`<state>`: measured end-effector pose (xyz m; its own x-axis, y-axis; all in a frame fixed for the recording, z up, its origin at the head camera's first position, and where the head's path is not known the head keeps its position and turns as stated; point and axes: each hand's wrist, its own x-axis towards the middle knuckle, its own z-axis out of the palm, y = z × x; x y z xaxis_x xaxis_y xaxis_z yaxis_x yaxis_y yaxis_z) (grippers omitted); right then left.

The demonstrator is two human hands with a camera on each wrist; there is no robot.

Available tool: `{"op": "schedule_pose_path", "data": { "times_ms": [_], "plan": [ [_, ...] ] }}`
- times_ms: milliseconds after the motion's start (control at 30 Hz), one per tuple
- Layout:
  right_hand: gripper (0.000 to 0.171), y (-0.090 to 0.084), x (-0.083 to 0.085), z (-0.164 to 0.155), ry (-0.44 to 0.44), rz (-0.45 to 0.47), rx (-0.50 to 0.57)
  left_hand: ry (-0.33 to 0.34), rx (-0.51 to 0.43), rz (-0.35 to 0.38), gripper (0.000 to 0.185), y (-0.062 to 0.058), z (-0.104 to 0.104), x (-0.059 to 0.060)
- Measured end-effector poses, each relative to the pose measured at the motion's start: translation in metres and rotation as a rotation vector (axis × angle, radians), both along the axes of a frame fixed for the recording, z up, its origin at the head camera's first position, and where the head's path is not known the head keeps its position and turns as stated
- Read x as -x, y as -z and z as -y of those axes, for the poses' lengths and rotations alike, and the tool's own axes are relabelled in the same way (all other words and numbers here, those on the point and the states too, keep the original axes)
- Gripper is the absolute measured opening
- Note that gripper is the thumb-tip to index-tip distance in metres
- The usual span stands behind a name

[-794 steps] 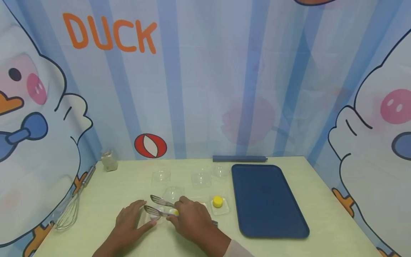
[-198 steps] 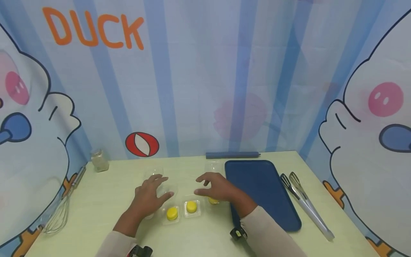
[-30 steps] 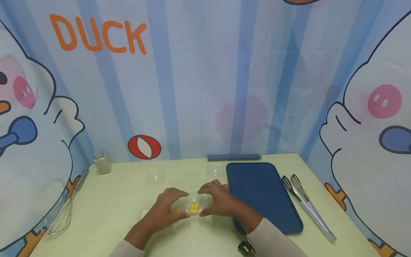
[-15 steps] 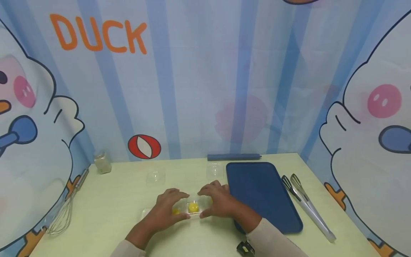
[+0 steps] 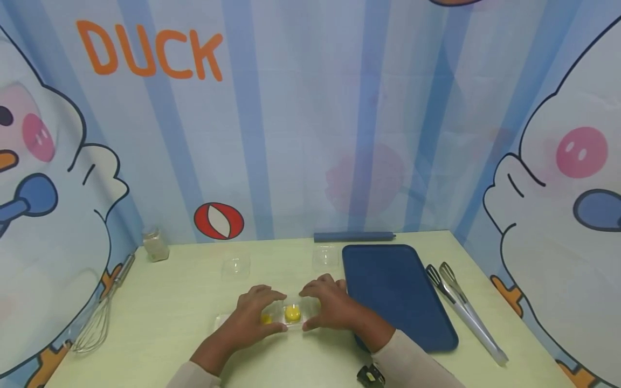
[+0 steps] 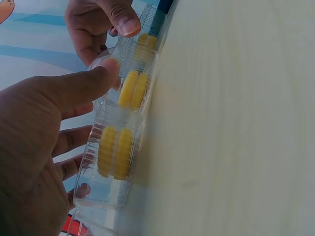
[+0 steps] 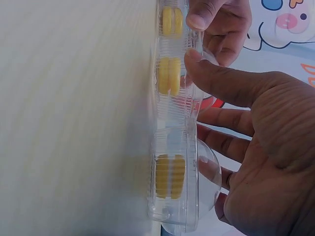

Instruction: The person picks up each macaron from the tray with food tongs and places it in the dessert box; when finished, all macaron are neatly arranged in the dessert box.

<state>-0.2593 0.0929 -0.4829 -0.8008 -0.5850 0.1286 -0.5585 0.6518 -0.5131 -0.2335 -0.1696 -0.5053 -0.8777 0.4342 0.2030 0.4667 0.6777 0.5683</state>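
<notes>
Both hands meet at a row of clear plastic boxes, each with a yellow macaron. Thumb and fingers of my left hand (image 5: 247, 319) and right hand (image 5: 335, 306) pinch opposite sides of a clear domed lid (image 5: 292, 299) on the middle box. Its macaron (image 5: 292, 313) lies between the hands. The left box's macaron (image 6: 114, 152) is partly hidden by my left hand in the head view. In the right wrist view the right box's macaron (image 7: 170, 177) sits under a clear dome (image 7: 209, 172); my right hand covers it in the head view.
Two clear plastic pieces (image 5: 236, 265) (image 5: 326, 258) lie farther back. A blue tray (image 5: 398, 302) is at right, with tongs (image 5: 466, 312) beyond it. A rolling pin (image 5: 354, 237), a jar (image 5: 156, 246) and a whisk (image 5: 104, 307) lie along the edges.
The tongs, held by my right hand in the oldest frame, lie right of the tray. Hands came together at the middle box; over the last second the lid has settled down flat.
</notes>
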Motion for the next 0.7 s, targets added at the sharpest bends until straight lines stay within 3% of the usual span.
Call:
{"op": "schedule_pose_path", "data": {
  "times_ms": [333,700],
  "plan": [
    [0.067,0.0016,-0.0009,0.0006,0.008,-0.024,-0.020,-0.024,0.004,0.026,0.059,0.0022,-0.0029,-0.0007],
    [0.067,0.0029,-0.0018,0.0016,0.021,-0.051,-0.028,-0.104,0.029,0.009,0.055,0.0004,-0.0100,-0.0040]
  ]
}}
